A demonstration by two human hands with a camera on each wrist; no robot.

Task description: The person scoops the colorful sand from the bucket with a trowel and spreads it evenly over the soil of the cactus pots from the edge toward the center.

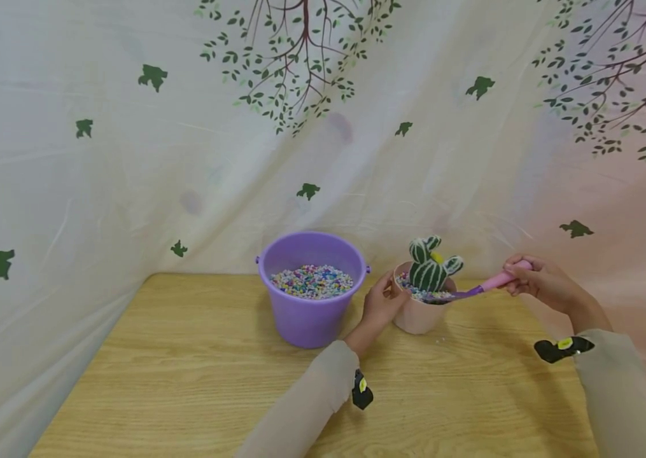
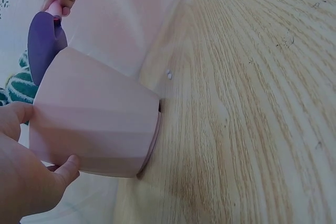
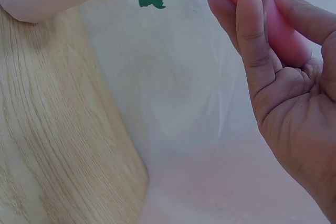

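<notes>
The pot point(image 1: 417, 317) was gripped by the left hand point(image 1: 382, 305). A trowel point(image 1: 497, 280) was held at the pot's right side by the right hand point(image 1: 546, 285).

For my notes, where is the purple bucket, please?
In the head view, the purple bucket stands on the table, left of the left hand and the pink pot.

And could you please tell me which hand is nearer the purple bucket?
Left: the left hand is just right of the purple bucket, gripping the pink pot; the right hand is farther right, beyond that pot.
</notes>
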